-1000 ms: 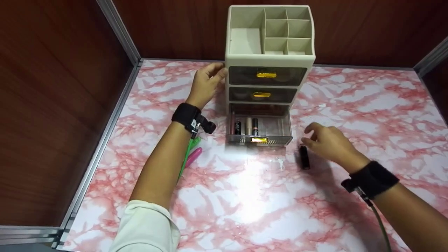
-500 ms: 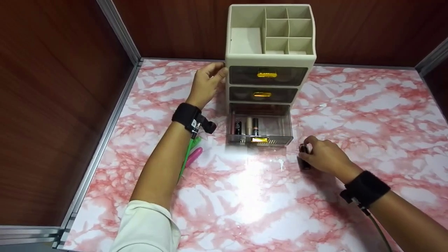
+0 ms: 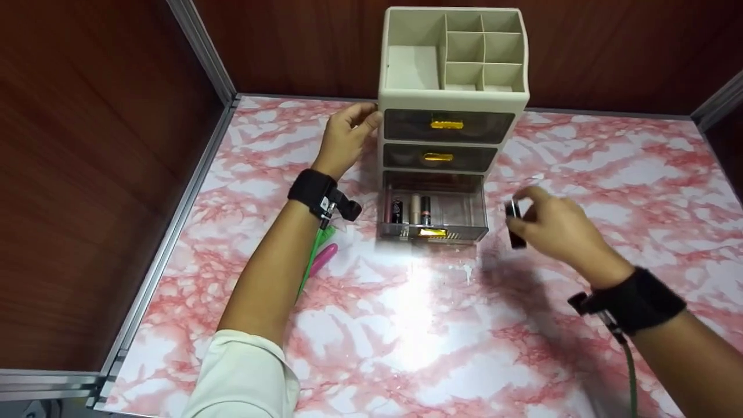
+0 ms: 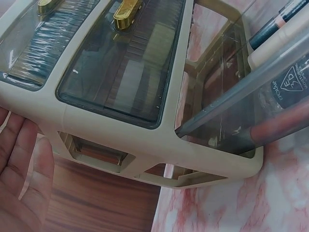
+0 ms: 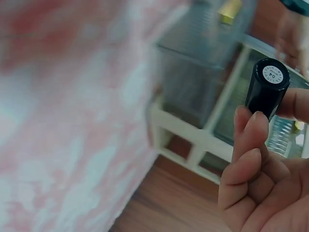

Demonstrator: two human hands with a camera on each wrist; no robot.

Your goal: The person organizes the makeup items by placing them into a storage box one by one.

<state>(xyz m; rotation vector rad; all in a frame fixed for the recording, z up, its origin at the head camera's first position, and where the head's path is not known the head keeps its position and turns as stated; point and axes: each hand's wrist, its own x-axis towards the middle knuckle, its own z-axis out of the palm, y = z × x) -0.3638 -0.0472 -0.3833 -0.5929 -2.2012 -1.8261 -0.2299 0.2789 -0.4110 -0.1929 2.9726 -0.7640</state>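
Note:
Between thumb and fingertips, my right hand (image 3: pixel 566 229) pinches a black lipstick tube (image 3: pixel 516 226) above the table, to the right of the pulled-out bottom drawer (image 3: pixel 455 212). In the right wrist view the tube's end (image 5: pixel 273 75) bears a round white label reading 04. My left hand (image 3: pixel 345 136) rests against the left side of a cream drawer organizer (image 3: pixel 453 100); its fingers look relaxed in the left wrist view. Inside the drawer several makeup tubes lie side by side, among them a black tube (image 3: pixel 397 212) and a beige one (image 3: pixel 415 208).
The organizer's two upper drawers (image 3: pixel 450 126) are closed and have gold handles. Near my left forearm, a pink item (image 3: pixel 324 258) and a green item (image 3: pixel 326 234) lie partly hidden on the marbled table (image 3: pixel 360 348). Brown panels (image 3: pixel 104 174) stand behind and at the left.
My right hand reached down to the black lipstick tube on the table, took hold of it and lifted it up and away. The left hand stays on the organizer.

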